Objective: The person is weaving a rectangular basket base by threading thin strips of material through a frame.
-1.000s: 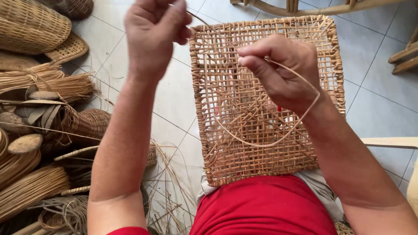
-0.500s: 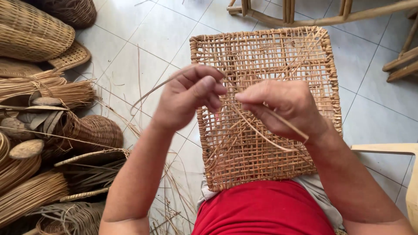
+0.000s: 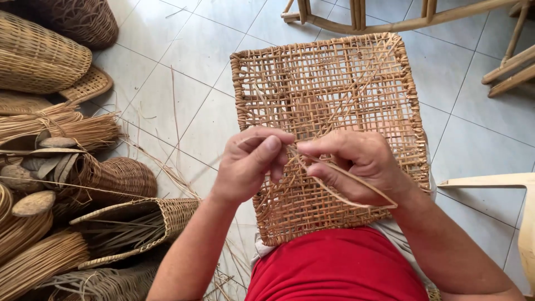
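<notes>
A square woven cane panel (image 3: 334, 83) with an open mesh rests on my lap, above my red shirt. My left hand (image 3: 251, 164) and my right hand (image 3: 356, 164) meet over its lower middle, fingertips almost touching. Both pinch one thin cane strand (image 3: 356, 181), which runs from between the fingertips under my right hand and loops out toward its wrist. A loose strand also crosses the mesh diagonally toward the far right corner.
Woven baskets (image 3: 39, 56) and bundles of cane (image 3: 67, 128) pile up on the tiled floor (image 3: 184, 61) at the left. A rattan basket (image 3: 139, 220) lies near my left elbow. Wooden furniture legs (image 3: 390, 19) stand beyond the panel, and a pale seat edge (image 3: 501, 181) at the right.
My left hand came down from the panel's far left corner, drawing the strand with it, and now meets my right hand at the panel's middle. The wide loop has pulled in tighter.
</notes>
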